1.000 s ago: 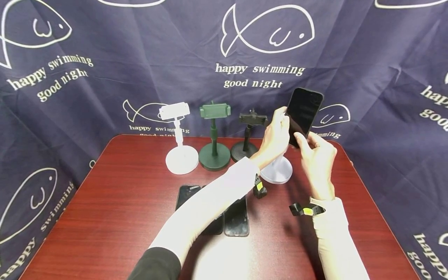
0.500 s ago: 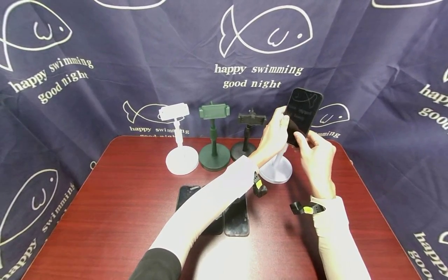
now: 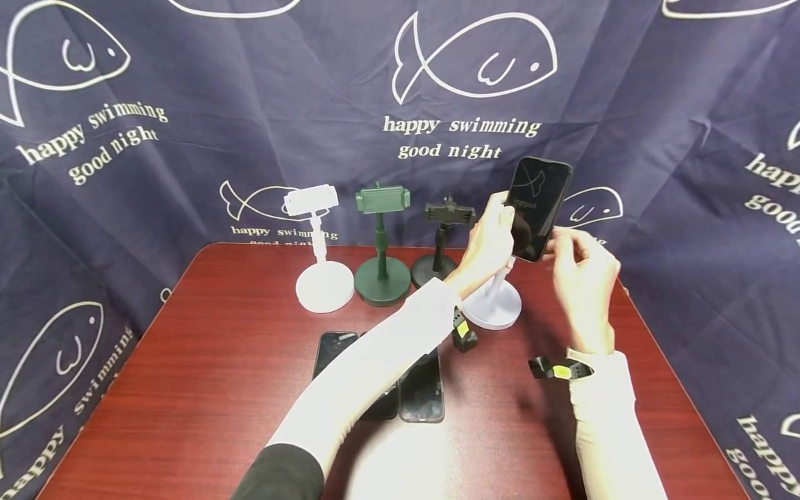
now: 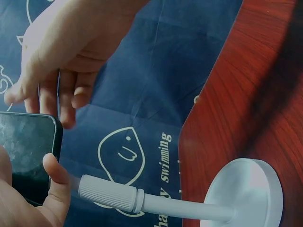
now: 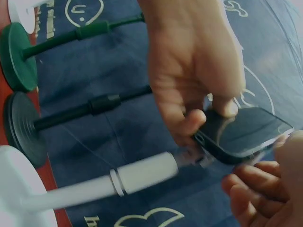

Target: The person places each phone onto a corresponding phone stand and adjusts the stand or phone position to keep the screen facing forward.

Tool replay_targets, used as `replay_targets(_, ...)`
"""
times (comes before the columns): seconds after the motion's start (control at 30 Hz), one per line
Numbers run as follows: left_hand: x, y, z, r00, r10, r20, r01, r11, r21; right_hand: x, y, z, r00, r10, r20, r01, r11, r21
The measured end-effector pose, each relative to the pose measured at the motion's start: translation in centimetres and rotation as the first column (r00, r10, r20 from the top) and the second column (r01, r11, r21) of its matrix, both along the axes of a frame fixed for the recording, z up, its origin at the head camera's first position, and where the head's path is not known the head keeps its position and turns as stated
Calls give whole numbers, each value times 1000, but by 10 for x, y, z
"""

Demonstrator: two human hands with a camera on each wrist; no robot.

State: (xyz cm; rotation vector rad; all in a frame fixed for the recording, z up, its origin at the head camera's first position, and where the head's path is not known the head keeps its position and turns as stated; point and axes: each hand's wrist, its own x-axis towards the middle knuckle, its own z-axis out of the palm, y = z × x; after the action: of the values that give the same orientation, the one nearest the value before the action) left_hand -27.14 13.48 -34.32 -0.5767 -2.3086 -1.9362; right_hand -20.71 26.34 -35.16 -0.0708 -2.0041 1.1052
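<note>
A black smartphone (image 3: 541, 201) stands tilted at the top of the right-hand white phone stand (image 3: 494, 305). The holder behind it is hidden. My left hand (image 3: 490, 236) grips the phone's left side, its thumb at the screen edge; the right wrist view shows these fingers around the phone (image 5: 251, 130). My right hand (image 3: 585, 278) is beside the phone's lower right edge, fingers loosely bent. In the left wrist view this right hand (image 4: 71, 56) appears just off the phone (image 4: 28, 146), holding nothing.
Left of this stand are a black stand (image 3: 440, 236), a green stand (image 3: 382, 243) and another white stand (image 3: 321, 257). Several phones, including one phone (image 3: 422, 392), lie on the red table (image 3: 187, 389), partly under my left arm. A printed blue cloth (image 3: 312, 104) hangs behind.
My right hand has moved right, and its thumb has come off the phone's screen. The phone has shifted slightly left. My left hand keeps its grip.
</note>
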Motion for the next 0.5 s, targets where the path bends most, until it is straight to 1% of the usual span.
replay_targets(0.07,1,1,0,1000,2,4,-2,1000,6,0,4,2,1000,28,-6,-28,998,-55)
replay_targets(0.13,1,2,0,1000,8,-3,-8,1000,6,-1,8,4,998,57,-5,-57,995,-78)
replay_targets(0.2,2,2,0,1000,10,-8,-10,1000,10,-2,11,4,997,71,2,-71,995,-64)
replay_targets(0.4,2,2,-2,1000,7,-21,-7,1000,8,-4,11,7,996,68,57,-67,998,-15)
replay_targets(0.5,2,3,-2,1000,10,-26,-10,1000,11,-7,11,7,996,75,54,-73,997,-24)
